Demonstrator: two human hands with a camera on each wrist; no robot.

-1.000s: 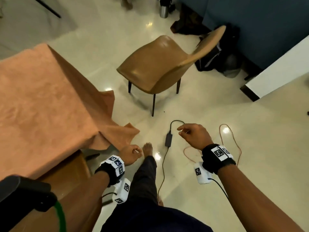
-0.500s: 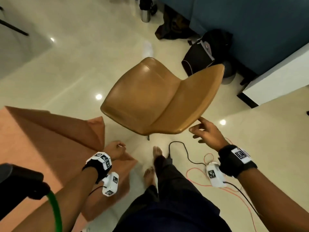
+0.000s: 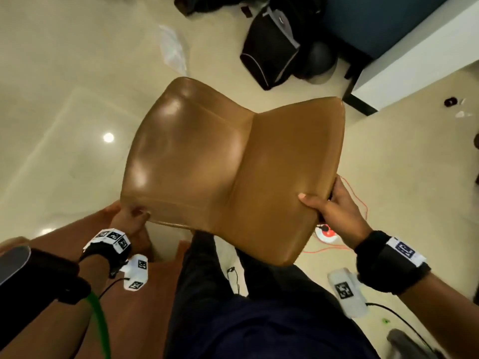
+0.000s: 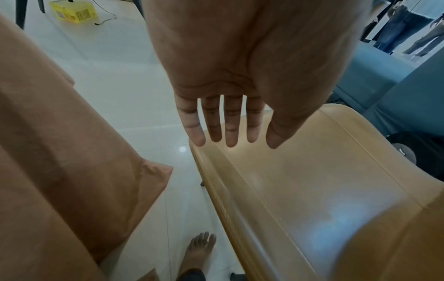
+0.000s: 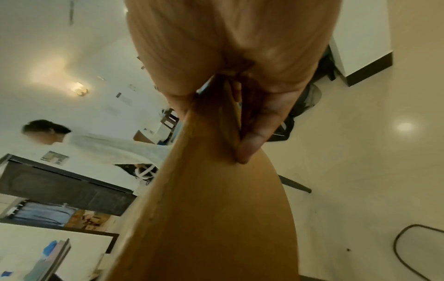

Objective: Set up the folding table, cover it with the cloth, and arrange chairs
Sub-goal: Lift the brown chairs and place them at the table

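**Both hands at the tan chair**

The right hand (image 3: pixel 334 208) grips the backrest edge of the chair (image 3: pixel 233 161) at 4 o'clock, thumb in front and fingers behind. The left hand (image 3: pixel 129 218) is at the seat's front corner, at 8 o'clock; its fingers (image 4: pixel 216 121) are straight, not curled. The orange cloth (image 4: pixel 60 152) hangs just beside, at 7 o'clock. A black bag (image 3: pixel 269 55) lies further, at 1 o'clock.
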